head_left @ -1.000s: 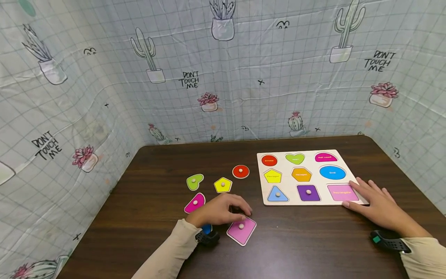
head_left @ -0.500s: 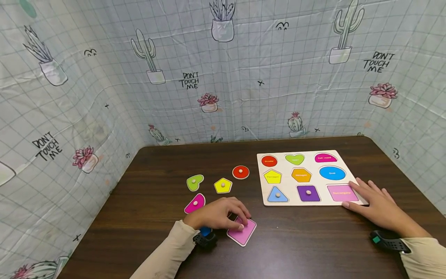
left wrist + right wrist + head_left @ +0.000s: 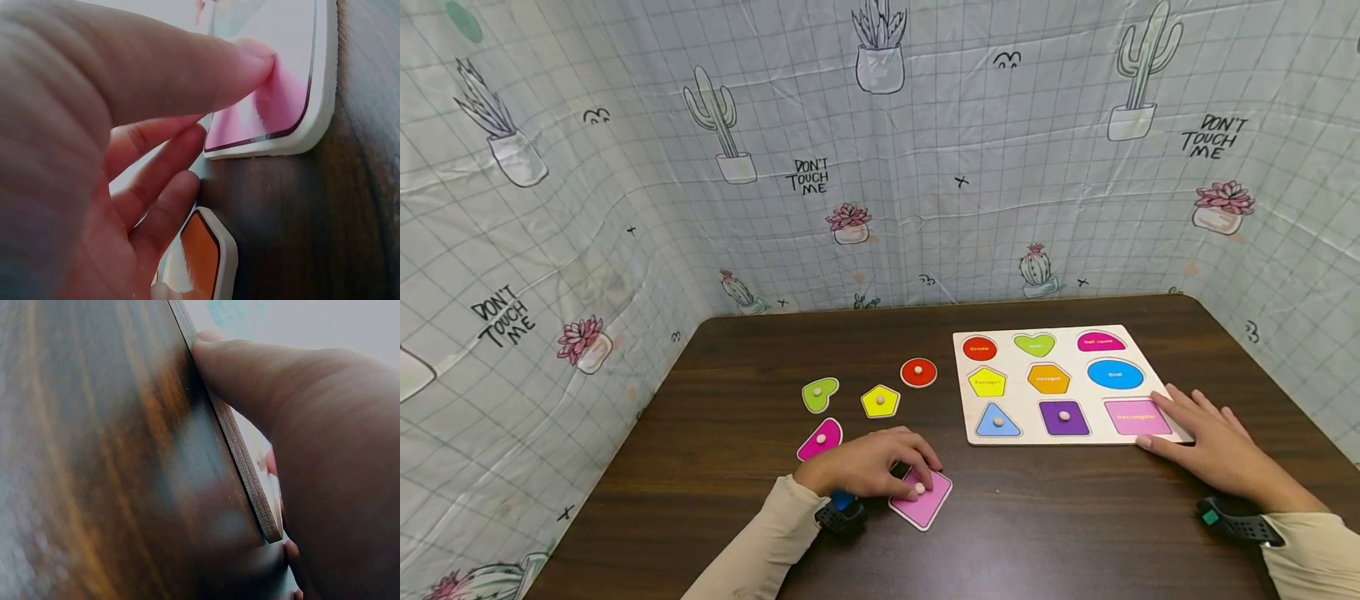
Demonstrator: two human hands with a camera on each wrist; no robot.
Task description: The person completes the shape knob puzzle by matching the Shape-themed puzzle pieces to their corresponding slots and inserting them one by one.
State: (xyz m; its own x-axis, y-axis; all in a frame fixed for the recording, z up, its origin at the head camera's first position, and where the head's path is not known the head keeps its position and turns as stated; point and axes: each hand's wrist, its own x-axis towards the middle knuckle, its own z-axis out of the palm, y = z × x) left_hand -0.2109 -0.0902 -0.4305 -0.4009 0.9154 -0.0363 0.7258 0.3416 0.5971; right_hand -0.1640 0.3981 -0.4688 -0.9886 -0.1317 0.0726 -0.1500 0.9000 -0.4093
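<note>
Near centre — left hand (image 3: 872, 461) pinching pink rectangle (image 3: 929, 507) by its knob (image 3: 920, 488); right hand (image 3: 1213, 446) spread at board's near-right corner.

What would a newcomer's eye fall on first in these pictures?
Probably the brightly printed puzzle board toward the right of the dark table, the right hand resting on its near right corner. Next, the left hand at the knob of the pink rectangle, left of the board. Behind them, the cactus-print backdrop rises beyond the table.
</note>
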